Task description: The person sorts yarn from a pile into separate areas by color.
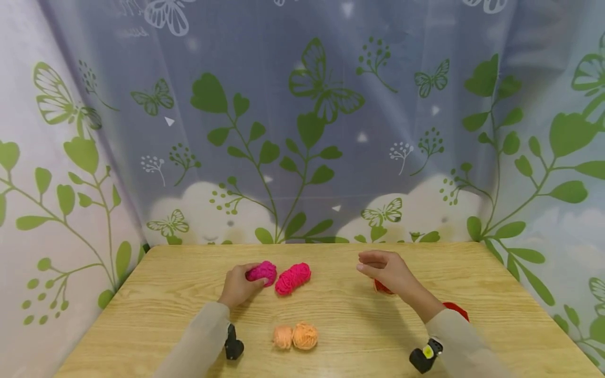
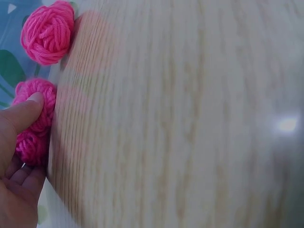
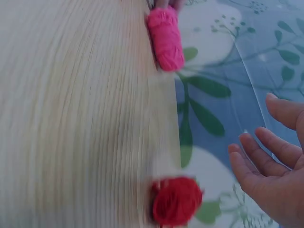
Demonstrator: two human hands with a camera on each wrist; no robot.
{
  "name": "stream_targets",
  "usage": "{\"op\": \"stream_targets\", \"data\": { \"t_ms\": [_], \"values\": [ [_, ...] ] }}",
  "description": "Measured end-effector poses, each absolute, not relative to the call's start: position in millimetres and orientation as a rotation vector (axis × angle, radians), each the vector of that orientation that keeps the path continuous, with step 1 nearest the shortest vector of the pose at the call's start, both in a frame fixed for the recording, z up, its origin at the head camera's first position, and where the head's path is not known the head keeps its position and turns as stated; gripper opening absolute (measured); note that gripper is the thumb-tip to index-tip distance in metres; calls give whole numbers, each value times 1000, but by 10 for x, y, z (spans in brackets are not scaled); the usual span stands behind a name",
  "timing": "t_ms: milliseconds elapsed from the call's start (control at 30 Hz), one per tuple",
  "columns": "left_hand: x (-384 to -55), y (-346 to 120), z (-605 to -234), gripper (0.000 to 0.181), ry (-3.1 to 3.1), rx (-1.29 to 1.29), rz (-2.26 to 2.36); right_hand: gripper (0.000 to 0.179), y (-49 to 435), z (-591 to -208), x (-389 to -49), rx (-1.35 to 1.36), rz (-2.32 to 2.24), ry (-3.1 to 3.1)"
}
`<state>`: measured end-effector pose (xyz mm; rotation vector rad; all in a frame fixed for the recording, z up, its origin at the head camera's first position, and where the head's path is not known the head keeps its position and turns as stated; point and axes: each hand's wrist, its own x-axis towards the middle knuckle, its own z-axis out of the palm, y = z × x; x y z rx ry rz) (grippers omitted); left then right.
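Observation:
My left hand [image 1: 238, 286] grips a magenta bundle of yarn [image 1: 266, 272] at the left of the table's far half. In the left wrist view the thumb lies across this magenta yarn [image 2: 34, 111], with fingers beneath it. Just to its right lies a hot-pink yarn skein [image 1: 293, 279]. My right hand [image 1: 389, 270] is raised over the right side with relaxed fingers and holds nothing. Partly hidden below it is a red yarn ball [image 1: 381, 287], seen more fully, though blurred, in the right wrist view [image 3: 176, 202].
Two orange yarn balls [image 1: 305, 336] sit side by side near the front middle of the wooden table [image 1: 340, 315]. Another red item [image 1: 456, 311] shows partly behind my right forearm. A patterned curtain [image 1: 264, 131] hangs along the table's far edge and sides.

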<state>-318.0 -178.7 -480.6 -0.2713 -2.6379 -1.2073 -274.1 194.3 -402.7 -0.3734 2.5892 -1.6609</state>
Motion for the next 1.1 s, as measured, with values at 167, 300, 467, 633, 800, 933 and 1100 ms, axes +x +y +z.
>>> {"op": "stream_targets", "data": {
  "t_ms": [167,300,467,633,800,933,1100],
  "values": [
    [-3175,-1789,-4801,39,-2629,-273,-1204,55,2273,-4002,-2612,-321,-1599,2663],
    [-3177,-1792,-4801,40,-2619,-284,-1200,55,2497,-3971,-2513,-280,-1549,2729],
    [-3182,-1784,-4816,42,-2623,-292,-1201,56,2777,-3966,-2381,-202,-1510,2774],
    [-3179,-1769,-4805,44,-2622,-279,-1228,57,3064,-4050,-2244,-130,-1519,2800],
    [-3174,-1737,-4768,45,-2622,-290,-1244,59,3279,-4190,-2127,-22,-1453,2848],
    [-3178,-1707,-4748,47,-2631,-296,-1254,60,3377,-4298,-2057,27,-1394,2876],
    [-3185,-1666,-4735,49,-2636,-305,-1277,60,3456,-4419,-2000,58,-1350,2884]
  ]
}}
